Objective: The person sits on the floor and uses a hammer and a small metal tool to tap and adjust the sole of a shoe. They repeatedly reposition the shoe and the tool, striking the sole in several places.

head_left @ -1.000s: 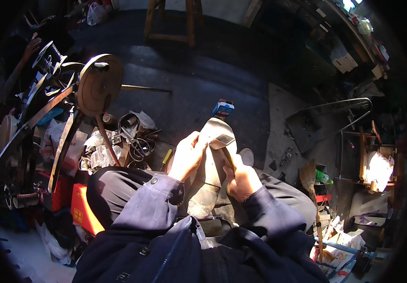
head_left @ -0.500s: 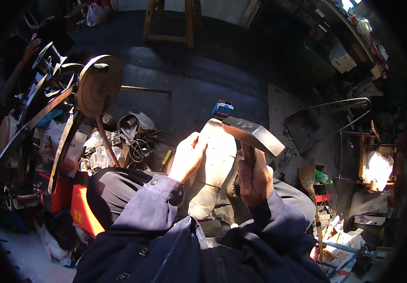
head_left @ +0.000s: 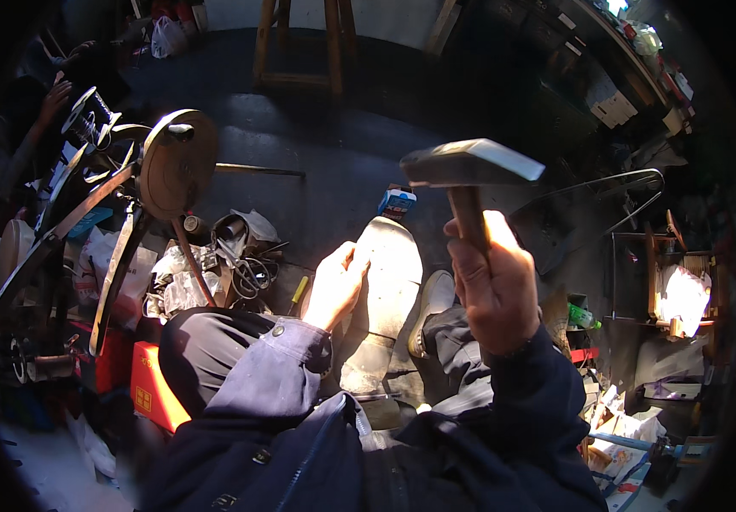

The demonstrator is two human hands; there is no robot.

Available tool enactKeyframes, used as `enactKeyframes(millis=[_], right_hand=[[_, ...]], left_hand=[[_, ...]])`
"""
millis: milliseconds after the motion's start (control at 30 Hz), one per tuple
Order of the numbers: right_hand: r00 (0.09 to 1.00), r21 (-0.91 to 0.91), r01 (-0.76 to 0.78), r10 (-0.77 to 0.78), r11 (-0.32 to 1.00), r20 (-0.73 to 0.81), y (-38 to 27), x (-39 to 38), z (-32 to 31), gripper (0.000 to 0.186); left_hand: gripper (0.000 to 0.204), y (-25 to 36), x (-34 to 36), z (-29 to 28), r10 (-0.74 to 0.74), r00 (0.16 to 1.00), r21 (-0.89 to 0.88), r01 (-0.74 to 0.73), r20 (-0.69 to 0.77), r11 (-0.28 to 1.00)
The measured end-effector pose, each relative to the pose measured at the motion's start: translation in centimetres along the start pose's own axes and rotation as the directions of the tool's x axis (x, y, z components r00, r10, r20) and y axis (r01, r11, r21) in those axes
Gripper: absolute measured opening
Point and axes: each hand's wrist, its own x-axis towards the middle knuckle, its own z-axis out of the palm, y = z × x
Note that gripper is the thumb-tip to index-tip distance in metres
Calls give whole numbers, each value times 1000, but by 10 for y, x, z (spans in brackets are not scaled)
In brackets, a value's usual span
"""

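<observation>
An upturned shoe lies between my knees, its pale sole facing up and its heel toward me. My left hand is closed at the sole's left edge, fingers pressed together against it; glare hides whether something small is between the fingertips. In my right hand I grip the wooden handle of a hammer, whose metal head is raised above and to the right of the toe, apart from the sole. A light-coloured shoe shows right of the upturned one.
A small blue box lies just beyond the toe. At left stand a metal-framed machine with a round wheel, a heap of scraps and a red box. A yellow-handled tool lies near my left knee. Another person's hand shows far left.
My right hand has lifted the hammer up and away from the sole, swinging it rightward. The left hand stays at the shoe's edge.
</observation>
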Motion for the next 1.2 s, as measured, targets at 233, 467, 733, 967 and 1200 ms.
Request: enactKeyframes(millis=[233, 467, 733, 967, 1200], right_hand=[[988, -348, -81, 120, 934, 94, 82, -27, 72, 22], [987, -141, 104, -119, 984, -105, 22, 1, -28, 17], [997, -312, -49, 67, 949, 47, 82, -34, 54, 21], [995, -208, 95, -87, 973, 50, 96, -25, 23, 15], [871, 422, 338, -110, 841, -479, 7, -31, -16, 25]], left_hand=[[9, 6, -2, 3, -17, 1000, -56, 17, -5, 998], [20, 7, 0, 4, -23, 999, 27, 24, -28, 999], [22, 10, -2, 6, -18, 1000, -51, 16, -23, 999], [10, 15, -2, 5, -61, 998, -6, 62, 17, 998], [16, 5, -1, 7, 23, 1000, -128, -20, 20, 992]])
